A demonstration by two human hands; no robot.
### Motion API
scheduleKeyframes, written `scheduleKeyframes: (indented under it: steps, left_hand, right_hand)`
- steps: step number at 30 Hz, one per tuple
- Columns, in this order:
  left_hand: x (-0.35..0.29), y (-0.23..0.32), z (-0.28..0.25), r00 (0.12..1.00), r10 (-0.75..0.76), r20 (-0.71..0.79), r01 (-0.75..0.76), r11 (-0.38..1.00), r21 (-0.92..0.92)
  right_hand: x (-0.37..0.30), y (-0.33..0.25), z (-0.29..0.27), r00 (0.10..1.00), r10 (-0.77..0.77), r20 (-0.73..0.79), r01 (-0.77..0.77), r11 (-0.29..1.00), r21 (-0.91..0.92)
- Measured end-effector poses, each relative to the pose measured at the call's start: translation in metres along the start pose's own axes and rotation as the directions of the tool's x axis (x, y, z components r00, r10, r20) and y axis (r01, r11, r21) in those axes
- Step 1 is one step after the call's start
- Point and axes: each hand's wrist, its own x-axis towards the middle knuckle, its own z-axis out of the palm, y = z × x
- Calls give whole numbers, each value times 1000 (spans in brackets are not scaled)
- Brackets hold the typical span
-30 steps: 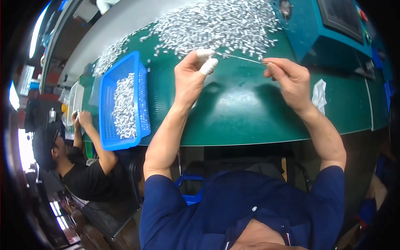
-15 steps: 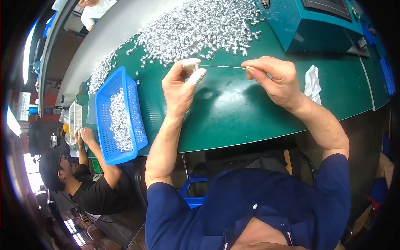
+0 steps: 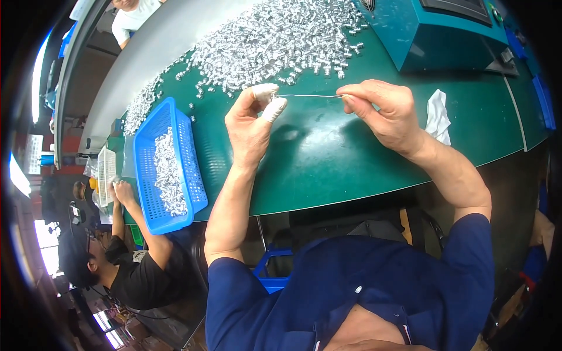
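My left hand (image 3: 252,126), with white covers on its thumb and forefinger, pinches a small shiny metal part (image 3: 274,96) that its fingertips mostly hide. From that part a thin metal rod (image 3: 307,96) runs nearly level to the right. Thumb and fingers of my right hand (image 3: 383,111) are closed on the rod's other end. Both hands are raised over the green tabletop (image 3: 316,169). I cannot tell whether the rod's tip sits inside the part or only touches it. Behind my hands spreads a large heap of small silvery metal parts (image 3: 275,41).
A blue perforated basket (image 3: 202,190) holding similar parts stands to the left. Right of my right hand lies a crumpled white cloth (image 3: 437,120), with a teal machine (image 3: 451,47) behind it. A co-worker (image 3: 140,269) in black works at far left; another person (image 3: 133,20) is beyond the table.
Both hands keep their grips and have shifted only slightly to the left. The view has moved a little, and the co-worker at far left has lowered their head somewhat.
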Motion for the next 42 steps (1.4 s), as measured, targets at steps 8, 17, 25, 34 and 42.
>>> scheduleKeyframes:
  steps: [8, 17, 25, 34, 42]
  left_hand:
    - [2, -1, 0, 1000, 20, 14, -20, 1000, 21]
    - [4, -1, -9, 984, -56, 171, 89, 978, -191]
    - [3, -6, -7, 991, -29, 129, 26, 999, 24]
    - [1, -6, 1, 950, 167, 264, -245, 922, 300]
    - [-1, -6, 4, 961, -184, 208, 206, 975, -87]
  right_hand:
    - [2, 0, -1, 1000, -2, 18, 2, 1000, -13]
    - [4, 4, -7, 995, -103, 13, 104, 984, -146]
    - [3, 10, -7, 723, 620, 305, -691, 651, 315]
    - [-5, 16, 4, 611, 665, 430, -792, 506, 341]
    - [2, 16, 1, 978, -198, 64, 204, 972, -119]
